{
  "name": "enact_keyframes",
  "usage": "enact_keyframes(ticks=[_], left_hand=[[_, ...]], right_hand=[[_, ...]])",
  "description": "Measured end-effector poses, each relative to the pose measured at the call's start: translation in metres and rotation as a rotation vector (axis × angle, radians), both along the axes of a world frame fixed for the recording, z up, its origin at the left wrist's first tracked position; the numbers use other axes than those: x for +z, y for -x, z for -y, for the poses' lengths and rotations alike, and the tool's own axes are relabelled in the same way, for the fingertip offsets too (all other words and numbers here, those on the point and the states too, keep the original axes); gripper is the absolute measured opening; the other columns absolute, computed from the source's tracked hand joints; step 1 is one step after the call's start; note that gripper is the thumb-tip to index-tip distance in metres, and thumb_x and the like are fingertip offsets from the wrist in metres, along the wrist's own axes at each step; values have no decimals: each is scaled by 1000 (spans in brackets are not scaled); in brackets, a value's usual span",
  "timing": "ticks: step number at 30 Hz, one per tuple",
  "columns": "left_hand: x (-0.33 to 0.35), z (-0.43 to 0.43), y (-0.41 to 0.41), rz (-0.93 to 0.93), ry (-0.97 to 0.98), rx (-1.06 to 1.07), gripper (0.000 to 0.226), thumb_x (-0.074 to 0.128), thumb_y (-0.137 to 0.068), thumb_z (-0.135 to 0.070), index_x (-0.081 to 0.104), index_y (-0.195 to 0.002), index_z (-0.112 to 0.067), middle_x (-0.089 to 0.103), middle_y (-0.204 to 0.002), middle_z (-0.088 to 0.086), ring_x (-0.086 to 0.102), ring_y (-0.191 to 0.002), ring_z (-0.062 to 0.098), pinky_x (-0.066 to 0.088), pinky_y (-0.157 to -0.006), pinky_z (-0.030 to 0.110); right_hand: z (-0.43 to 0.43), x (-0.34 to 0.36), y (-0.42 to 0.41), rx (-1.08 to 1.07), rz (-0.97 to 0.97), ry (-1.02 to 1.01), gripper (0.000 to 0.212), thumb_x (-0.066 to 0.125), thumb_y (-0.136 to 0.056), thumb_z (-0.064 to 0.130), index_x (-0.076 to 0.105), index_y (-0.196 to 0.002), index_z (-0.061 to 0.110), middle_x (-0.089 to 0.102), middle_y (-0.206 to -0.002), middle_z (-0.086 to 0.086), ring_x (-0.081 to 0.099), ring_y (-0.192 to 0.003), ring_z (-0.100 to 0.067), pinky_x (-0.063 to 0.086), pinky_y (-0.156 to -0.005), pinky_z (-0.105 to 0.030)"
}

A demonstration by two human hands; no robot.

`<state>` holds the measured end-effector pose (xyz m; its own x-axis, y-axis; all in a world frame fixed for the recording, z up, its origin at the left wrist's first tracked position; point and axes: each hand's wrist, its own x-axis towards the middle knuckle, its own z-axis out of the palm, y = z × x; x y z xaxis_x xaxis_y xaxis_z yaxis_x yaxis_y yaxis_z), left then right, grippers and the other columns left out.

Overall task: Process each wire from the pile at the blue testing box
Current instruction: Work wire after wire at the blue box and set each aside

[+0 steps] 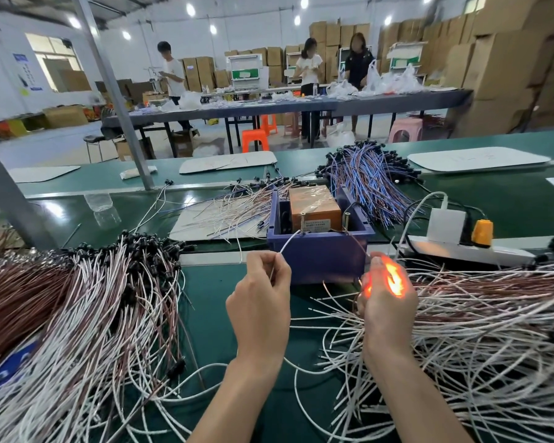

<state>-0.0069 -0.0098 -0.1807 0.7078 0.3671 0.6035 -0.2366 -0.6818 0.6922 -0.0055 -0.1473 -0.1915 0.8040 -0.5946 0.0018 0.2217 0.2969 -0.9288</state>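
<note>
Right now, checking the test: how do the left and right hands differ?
The left hand pinches a thin white wire reaching the blue plastic testing box; the right hand curls round a glowing orange light. Left hand over green belt, right hand over loose white wires. Both near the box.

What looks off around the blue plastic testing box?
Only the right hand: orange light glows through its grip beside the blue plastic testing box, likely a lit lamp held inside. The left hand pinches a thin white wire.
</note>
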Motion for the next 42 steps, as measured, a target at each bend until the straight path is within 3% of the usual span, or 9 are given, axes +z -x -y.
enact_keyframes(ticks=[11,16,19,22,31,35,37,39,42], left_hand=[[-2,-2,-2,-2,-16,-36,17,51,-101,-35,55,-93,-21,66,-68,-13,58,-54,15,41,-55,32],[-3,-10,-5,42,46,-20,16,43,-103,-38,50,-98,-24,62,-64,-12,57,-51,11,40,-51,32],[-9,-18,-7,43,176,-47,13,40,-105,-36,47,-108,-25,59,-61,-6,56,-51,16,45,-51,41],[-14,-22,-7,-11,274,-71,14,38,-106,-31,42,-120,-30,63,-66,0,60,-56,22,49,-54,48],[-20,-25,-11,-303,437,-137,43,44,-102,-20,29,-143,-23,61,-67,-1,62,-62,19,39,-55,32],[-18,-24,-10,-395,459,-230,47,43,-102,-22,26,-146,-23,56,-72,2,58,-61,18,41,-59,33],[-15,-26,-10,-414,472,-258,47,43,-102,-21,28,-147,-23,58,-76,7,56,-60,17,42,-59,34],[-11,-33,-10,-416,462,-284,46,46,-102,-21,32,-145,-21,63,-82,13,56,-58,16,45,-58,34],[5,-55,-9,-395,343,-306,43,50,-101,-18,37,-142,-21,68,-90,13,61,-60,18,54,-70,45]], right_hand=[[0,-2,0,0,-10,5,12,57,-102,33,69,-101,33,56,-55,17,41,-45,2,35,-41,-16],[-1,4,6,77,36,34,15,51,-106,26,66,-104,27,54,-62,7,36,-43,-5,30,-38,-19],[-2,9,23,198,62,189,17,51,-105,25,68,-107,27,69,-72,1,35,-42,-6,29,-37,-17],[0,15,38,240,70,392,20,52,-104,27,71,-106,33,77,-91,10,32,-42,-3,29,-38,-15],[110,76,40,-167,160,458,21,50,-101,19,69,-99,26,55,-60,17,36,-45,0,29,-39,-14],[165,90,40,-275,52,585,22,46,-100,19,67,-106,21,62,-78,2,49,-58,-8,39,-48,-21],[182,93,45,-321,-44,721,22,46,-100,24,65,-109,25,67,-99,-2,59,-81,-19,51,-69,-35],[186,95,51,-413,-107,888,23,48,-98,27,65,-113,26,62,-114,0,52,-107,-19,46,-98,-48],[155,90,60,-434,32,1037,25,48,-98,28,64,-116,23,57,-110,9,43,-110,-8,37,-102,-39]])
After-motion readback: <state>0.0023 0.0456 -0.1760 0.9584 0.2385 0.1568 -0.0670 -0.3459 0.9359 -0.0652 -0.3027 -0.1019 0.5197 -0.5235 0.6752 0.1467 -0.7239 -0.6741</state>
